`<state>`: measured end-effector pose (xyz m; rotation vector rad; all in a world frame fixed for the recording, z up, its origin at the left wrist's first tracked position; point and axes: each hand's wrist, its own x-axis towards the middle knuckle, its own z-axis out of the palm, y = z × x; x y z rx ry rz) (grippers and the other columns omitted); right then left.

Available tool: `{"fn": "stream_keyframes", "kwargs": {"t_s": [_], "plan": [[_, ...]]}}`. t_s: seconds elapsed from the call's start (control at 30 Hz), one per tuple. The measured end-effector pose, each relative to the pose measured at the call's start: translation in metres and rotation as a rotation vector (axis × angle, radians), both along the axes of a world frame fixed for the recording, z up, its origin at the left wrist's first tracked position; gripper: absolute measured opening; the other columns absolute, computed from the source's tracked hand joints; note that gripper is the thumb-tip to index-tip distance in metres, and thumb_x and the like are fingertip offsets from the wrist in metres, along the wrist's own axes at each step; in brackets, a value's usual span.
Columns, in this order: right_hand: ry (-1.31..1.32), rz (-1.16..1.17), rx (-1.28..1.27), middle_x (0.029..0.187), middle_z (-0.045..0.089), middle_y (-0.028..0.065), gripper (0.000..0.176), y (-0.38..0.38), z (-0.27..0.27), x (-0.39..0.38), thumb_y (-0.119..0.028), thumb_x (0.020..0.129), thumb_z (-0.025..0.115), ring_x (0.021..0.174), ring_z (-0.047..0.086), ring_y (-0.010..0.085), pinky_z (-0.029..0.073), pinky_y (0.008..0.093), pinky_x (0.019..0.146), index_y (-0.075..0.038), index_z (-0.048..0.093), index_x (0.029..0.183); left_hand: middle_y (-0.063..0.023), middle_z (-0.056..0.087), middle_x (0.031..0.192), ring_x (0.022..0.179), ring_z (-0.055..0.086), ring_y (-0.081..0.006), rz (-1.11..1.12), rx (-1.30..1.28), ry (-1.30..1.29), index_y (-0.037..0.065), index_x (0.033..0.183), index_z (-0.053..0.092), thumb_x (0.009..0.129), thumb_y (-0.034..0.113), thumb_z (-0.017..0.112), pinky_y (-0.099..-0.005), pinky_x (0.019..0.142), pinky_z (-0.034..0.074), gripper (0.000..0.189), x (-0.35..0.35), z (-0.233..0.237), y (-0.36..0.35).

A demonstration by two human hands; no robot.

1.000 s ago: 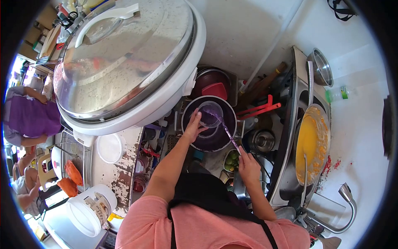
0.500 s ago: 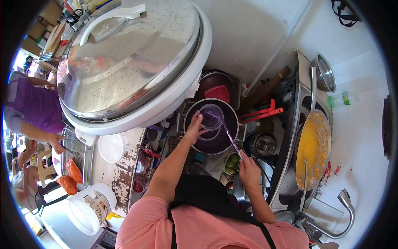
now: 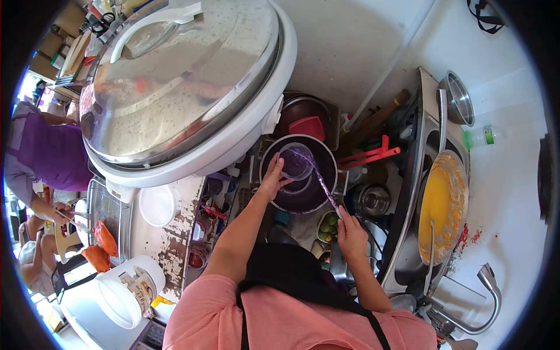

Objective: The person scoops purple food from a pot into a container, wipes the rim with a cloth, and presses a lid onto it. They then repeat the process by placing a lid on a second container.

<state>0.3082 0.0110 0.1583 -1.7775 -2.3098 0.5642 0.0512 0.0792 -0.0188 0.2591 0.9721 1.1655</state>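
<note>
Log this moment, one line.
left hand: holds round clear plastic tub; right hand: holds long purple-smeared utensil; below tub: round dark pot

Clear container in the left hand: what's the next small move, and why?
Probably draw the purple-smeared utensil lightly along the inside of the clear container. Purple stuff shows in the container, the right hand has the utensil's far end there, and the left hand holds the container over the large pot, which would likely catch drips.
</note>
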Motion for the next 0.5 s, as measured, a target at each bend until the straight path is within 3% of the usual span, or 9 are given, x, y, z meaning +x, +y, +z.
{"fn": "stream_keyframes", "kwargs": {"t_s": [0.5], "plan": [[-0.036, 0.003, -0.061, 0.093, 0.062, 0.0139, 0.04, 0.002, -0.009, 0.004, -0.015, 0.09, 0.055, 0.081, 0.063, 0.0363, 0.052, 0.0447, 0.071, -0.016, 0.054, 0.13, -0.009, 0.025, 0.153, 0.132, 0.04, -0.0293, 0.021, -0.028, -0.008, 0.023, 0.152, 0.012, 0.09, 0.057, 0.056, -0.0481, 0.1, 0.042, 0.083, 0.0, -0.006, -0.005]]}}
